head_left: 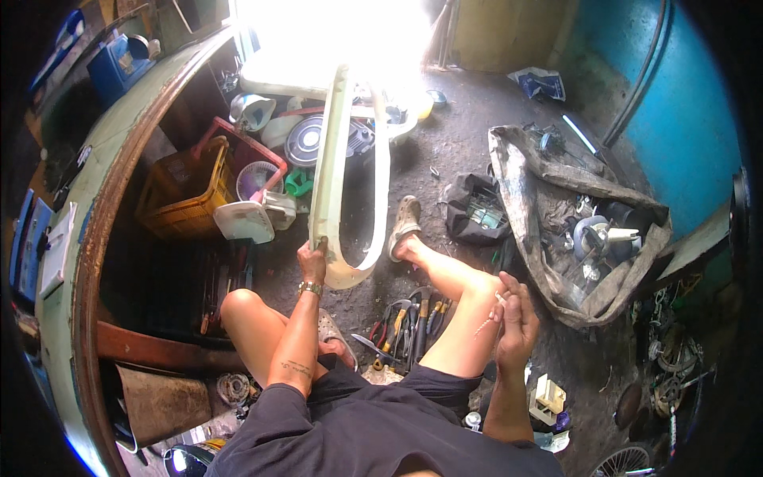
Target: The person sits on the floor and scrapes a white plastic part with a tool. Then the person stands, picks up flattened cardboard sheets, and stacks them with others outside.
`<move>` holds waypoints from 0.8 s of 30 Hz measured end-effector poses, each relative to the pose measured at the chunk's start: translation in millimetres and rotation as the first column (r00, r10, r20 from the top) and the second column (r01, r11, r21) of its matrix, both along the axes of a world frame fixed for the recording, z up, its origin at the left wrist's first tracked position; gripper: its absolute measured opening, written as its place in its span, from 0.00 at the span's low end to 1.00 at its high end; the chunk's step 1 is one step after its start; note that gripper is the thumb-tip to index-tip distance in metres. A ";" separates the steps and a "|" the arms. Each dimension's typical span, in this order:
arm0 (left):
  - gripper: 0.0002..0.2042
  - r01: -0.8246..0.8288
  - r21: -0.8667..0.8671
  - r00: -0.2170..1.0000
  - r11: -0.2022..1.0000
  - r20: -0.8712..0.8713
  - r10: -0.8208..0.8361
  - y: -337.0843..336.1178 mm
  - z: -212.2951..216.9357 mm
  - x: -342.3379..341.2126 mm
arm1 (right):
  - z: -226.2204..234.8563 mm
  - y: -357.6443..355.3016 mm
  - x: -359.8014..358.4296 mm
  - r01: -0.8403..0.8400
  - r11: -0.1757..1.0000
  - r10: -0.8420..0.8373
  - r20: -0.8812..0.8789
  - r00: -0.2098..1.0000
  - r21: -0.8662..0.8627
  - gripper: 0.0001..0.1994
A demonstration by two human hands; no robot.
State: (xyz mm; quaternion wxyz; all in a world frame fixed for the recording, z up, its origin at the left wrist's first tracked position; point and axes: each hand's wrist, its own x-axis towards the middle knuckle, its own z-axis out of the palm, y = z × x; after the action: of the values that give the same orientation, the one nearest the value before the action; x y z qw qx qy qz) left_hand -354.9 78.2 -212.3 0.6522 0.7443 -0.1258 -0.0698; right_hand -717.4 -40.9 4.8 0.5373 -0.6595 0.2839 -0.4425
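Observation:
My left hand [312, 264] is closed around the lower left edge of a long oval frame [326, 179], pale cream and probably plastic. The frame stands up and away from me, its far end washed out by bright light. Beside my right knee, my right hand [517, 327] is raised with its fingers curled together. A thin white stick [500, 297] shows at those fingertips, too small to name. Between my legs lie several hand tools [409, 327], among them pliers with dark and yellow handles.
A yellow crate [187, 199] and fan parts [306, 141] are at the left, beyond a workbench [111, 171]. On the right lie a black bag [475, 213] and a grey sack [531, 230] of scrap parts. A blue wall [675, 119] rises at the far right.

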 end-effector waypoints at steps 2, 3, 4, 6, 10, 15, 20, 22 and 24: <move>0.11 0.017 0.103 0.994 0.995 0.107 -0.028 6.3 16.9 2.9 | -8.1 -2.9 7.3 -0.019 0.999 0.015 -0.091 0.996 -0.043 0.13; 0.10 0.026 -0.012 0.995 1.000 0.094 -0.024 7.7 24.4 -1.0 | -20.5 -9.4 14.3 -0.064 0.982 0.048 -0.090 0.995 -0.180 0.13; 0.17 -0.002 0.002 0.982 1.000 0.189 0.002 12.6 16.6 9.5 | -42.0 -3.8 19.3 -0.114 0.992 0.119 -0.082 0.990 0.058 0.13; 0.14 -0.010 -0.068 1.000 0.998 0.027 0.012 8.3 29.7 -2.1 | -85.0 4.0 32.4 -0.104 0.951 0.140 -0.107 0.984 0.290 0.14; 0.15 -0.032 0.068 0.997 0.997 0.069 0.027 20.7 36.7 -1.0 | -129.9 28.6 64.4 -0.271 0.924 0.348 -0.299 0.889 0.270 0.14; 0.16 -0.056 0.211 0.998 0.976 0.030 0.051 25.5 9.2 -7.4 | -173.8 29.1 102.5 -0.286 0.939 0.345 -0.520 0.782 0.192 0.18; 0.16 0.019 0.210 0.998 0.978 0.047 -0.030 -5.7 40.0 -41.0 | -236.3 2.6 167.4 -0.233 0.955 0.047 -0.675 0.736 -0.186 0.20; 0.14 0.024 0.207 0.996 0.978 0.078 -0.041 -6.1 22.1 -40.2 | -242.1 7.7 191.3 -0.376 0.910 0.131 -0.740 0.659 -0.173 0.20; 0.14 0.046 0.222 0.994 0.974 0.089 -0.067 -6.6 24.0 -41.3 | -228.9 9.7 207.9 -0.566 0.824 0.324 -0.804 0.498 -0.019 0.19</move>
State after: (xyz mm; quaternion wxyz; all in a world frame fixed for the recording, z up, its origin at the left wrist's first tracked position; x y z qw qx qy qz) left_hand -396.3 71.6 -188.3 0.5571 0.8103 -0.1694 -0.0659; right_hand -509.4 -31.1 -224.1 0.3593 -0.9023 0.2380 0.0041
